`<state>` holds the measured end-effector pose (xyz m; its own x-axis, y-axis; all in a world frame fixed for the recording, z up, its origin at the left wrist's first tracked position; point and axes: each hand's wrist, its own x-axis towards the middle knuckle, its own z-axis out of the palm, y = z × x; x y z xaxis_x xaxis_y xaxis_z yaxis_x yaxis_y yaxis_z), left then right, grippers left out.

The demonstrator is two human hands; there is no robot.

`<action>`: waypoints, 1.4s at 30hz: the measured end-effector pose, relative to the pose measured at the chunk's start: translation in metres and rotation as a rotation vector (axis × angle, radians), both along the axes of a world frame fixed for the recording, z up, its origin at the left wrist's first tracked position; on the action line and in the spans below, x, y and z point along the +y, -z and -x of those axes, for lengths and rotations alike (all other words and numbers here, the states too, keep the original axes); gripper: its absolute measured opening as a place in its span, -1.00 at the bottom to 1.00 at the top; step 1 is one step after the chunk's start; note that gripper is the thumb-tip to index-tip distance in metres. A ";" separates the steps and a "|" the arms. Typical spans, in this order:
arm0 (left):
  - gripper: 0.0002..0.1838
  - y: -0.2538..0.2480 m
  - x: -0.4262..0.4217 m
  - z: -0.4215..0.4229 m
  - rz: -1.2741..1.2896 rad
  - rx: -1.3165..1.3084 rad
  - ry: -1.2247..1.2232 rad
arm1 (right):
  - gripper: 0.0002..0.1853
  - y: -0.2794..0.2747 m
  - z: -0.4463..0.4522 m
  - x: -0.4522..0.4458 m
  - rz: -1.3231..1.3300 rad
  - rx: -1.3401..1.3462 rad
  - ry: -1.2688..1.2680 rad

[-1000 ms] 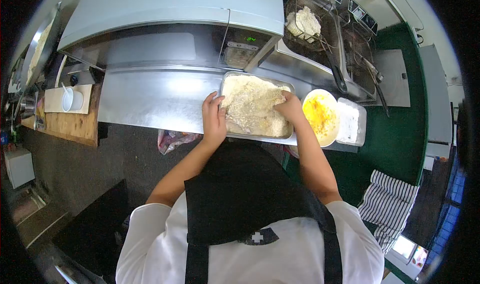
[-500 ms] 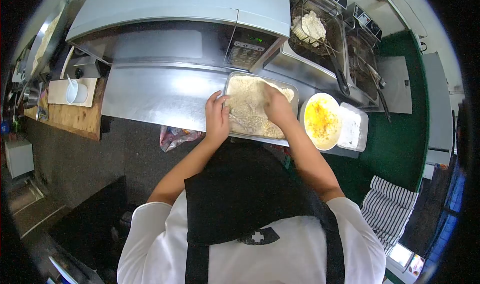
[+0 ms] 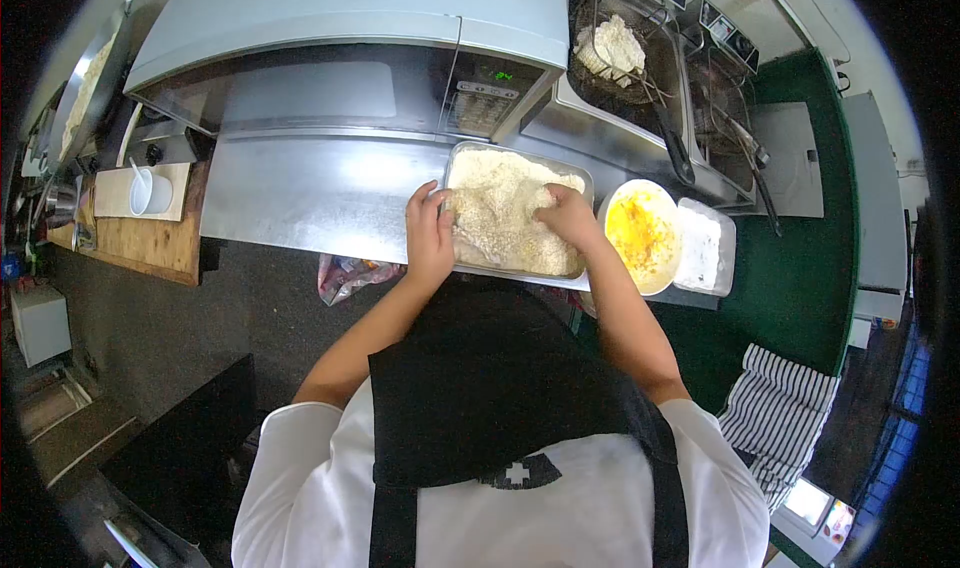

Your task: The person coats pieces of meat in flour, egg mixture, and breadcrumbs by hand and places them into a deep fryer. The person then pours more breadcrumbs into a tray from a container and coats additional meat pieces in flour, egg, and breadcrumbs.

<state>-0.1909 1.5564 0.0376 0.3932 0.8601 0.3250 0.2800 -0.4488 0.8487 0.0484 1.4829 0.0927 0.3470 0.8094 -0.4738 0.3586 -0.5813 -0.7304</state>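
Note:
A rectangular metal tray [image 3: 592, 180] holds pale breadcrumbs [image 3: 490, 171], with what looks like a flat crumb-coated piece [image 3: 492, 223] lying among them. My left hand [image 3: 430, 236] rests at the tray's left rim, fingers stretched and slightly apart, their tips reaching the crumbs. On the right side of the tray, my right hand [image 3: 570, 218] is closed, its curled fingertips down in the breadcrumbs. Just right of the tray stands a round bowl [image 3: 668, 280] of yellow egg-like liquid. Beside that bowl is a clear container [image 3: 706, 248] of white powder.
A microwave [image 3: 300, 78] stands behind the steel counter [image 3: 310, 193]. At the back right, a fryer basket [image 3: 645, 78] holds a pale battered piece [image 3: 610, 50], its black handle [image 3: 675, 148] pointing towards me. A white cup [image 3: 150, 193] sits on the wooden table at left.
My right hand has shifted slightly right and lower, from a blurred motion over the crumbs to fingers in them. The crumb surface has changed shape. My left hand stays at the rim.

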 end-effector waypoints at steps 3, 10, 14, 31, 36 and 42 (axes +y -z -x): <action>-0.71 -0.001 0.000 0.000 0.005 -0.009 -0.005 | -0.63 -0.023 0.019 0.009 -0.066 0.156 -0.081; -0.70 0.002 0.000 0.001 -0.003 0.023 -0.008 | -0.72 -0.020 0.079 0.037 -0.415 -0.487 -0.378; -0.69 -0.002 0.000 0.002 -0.004 0.029 -0.003 | -0.74 -0.022 0.057 0.027 -0.139 -0.709 -0.330; -0.69 -0.004 -0.001 0.000 -0.024 0.075 -0.019 | -0.61 0.001 0.043 -0.011 -0.305 -0.336 -0.332; -0.68 -0.003 -0.001 0.003 -0.027 0.060 -0.017 | -0.66 -0.003 0.049 -0.009 -0.295 -0.326 -0.403; -0.67 -0.004 -0.001 0.001 -0.024 0.028 -0.005 | -0.63 -0.018 0.096 0.017 -0.311 -0.454 -0.660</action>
